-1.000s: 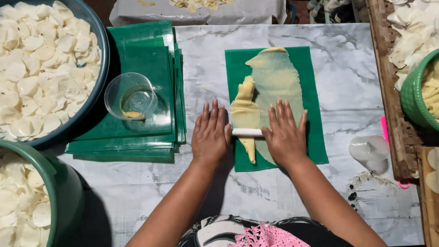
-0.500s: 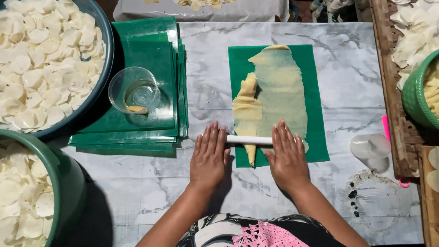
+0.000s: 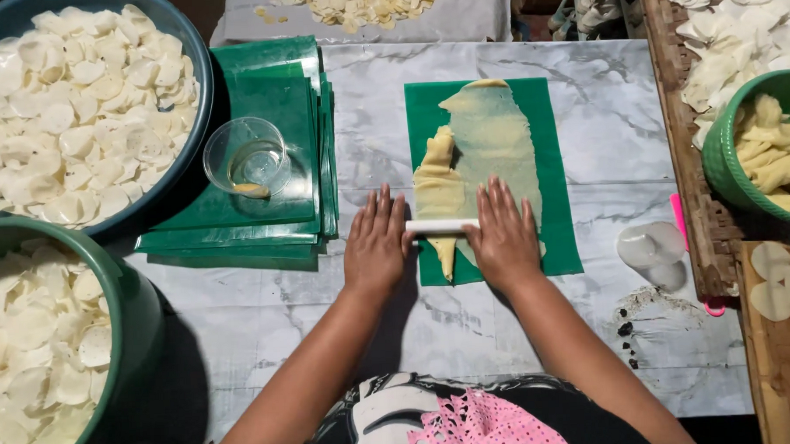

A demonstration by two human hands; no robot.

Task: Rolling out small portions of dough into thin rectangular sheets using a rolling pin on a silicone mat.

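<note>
Left hand [image 3: 376,244] and right hand [image 3: 502,237], fingers flat, pressing a white roller [image 3: 441,226] over dough [image 3: 484,149] on a green sheet [image 3: 555,181]; left of the sheet, a cup [image 3: 246,157] of liquid and basins [image 3: 199,89] of pale discs [image 3: 67,111].

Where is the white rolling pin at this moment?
In the head view, the white rolling pin lies crosswise under both flat palms, left hand and right hand, on the dough at the near end of the green sheet.
</note>
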